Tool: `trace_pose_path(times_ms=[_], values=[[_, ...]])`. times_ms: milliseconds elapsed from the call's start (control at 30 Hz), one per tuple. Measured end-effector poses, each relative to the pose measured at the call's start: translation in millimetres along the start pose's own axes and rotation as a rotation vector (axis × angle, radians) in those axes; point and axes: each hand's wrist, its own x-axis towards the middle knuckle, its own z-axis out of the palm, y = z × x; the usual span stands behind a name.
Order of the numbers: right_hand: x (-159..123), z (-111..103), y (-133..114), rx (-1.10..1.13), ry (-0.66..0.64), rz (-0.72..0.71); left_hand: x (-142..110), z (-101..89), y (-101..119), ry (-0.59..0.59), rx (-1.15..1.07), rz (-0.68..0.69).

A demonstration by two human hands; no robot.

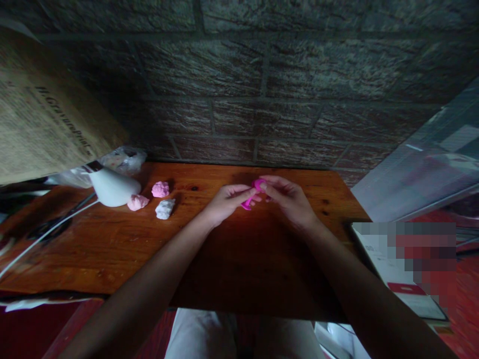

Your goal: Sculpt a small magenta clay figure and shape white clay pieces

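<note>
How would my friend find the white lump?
On the wooden table, left of the person's left hand, stands a white lamp base. Between that base and the hand, find the white lump, just below the brighter pink lump and right of the pale pink lump. Unlike those two, it's white.

The person's bare left hand [224,205] and bare right hand [294,202] join slim forearms [153,274], uncovered as far as they show. Pale, whitish cloth legwear [198,334], softly creased, covers both thighs; whether trousers or shorts is unclear.
</note>
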Motion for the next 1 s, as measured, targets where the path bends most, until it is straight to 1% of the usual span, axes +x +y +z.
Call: trace_pose_path(times_ms=[100,267,433,533,667,800,1000], values=[[0,-3,-3,0.028,0.002,0.029,1,-0.1,-1,-0.011,-0.055,-0.024],[1,-6,-6,0.037,0.023,0.076,2,-2.4,-3,0.027,-0.193,-0.025],[0,-3,-6,0.027,-0.051,0.04,2,-1.7,-5,0.002,-0.221,-0.045],[0,-3,-5,0.025,-0.068,0.015,2,-0.9,-6,-0.012,-0.22,-0.049],[0,-3,-5,0.021,-0.053,0.02,1,0.0,-4,0.002,-0.176,-0.028],[0,-2,-5,-0.006,-0.034,0.014,0,3.0,-2,0.048,-0.059,0.059],[-1,0,-4,-0.019,-0.031,0.011,-1,8.8,-2,0.086,0.052,0.142]])
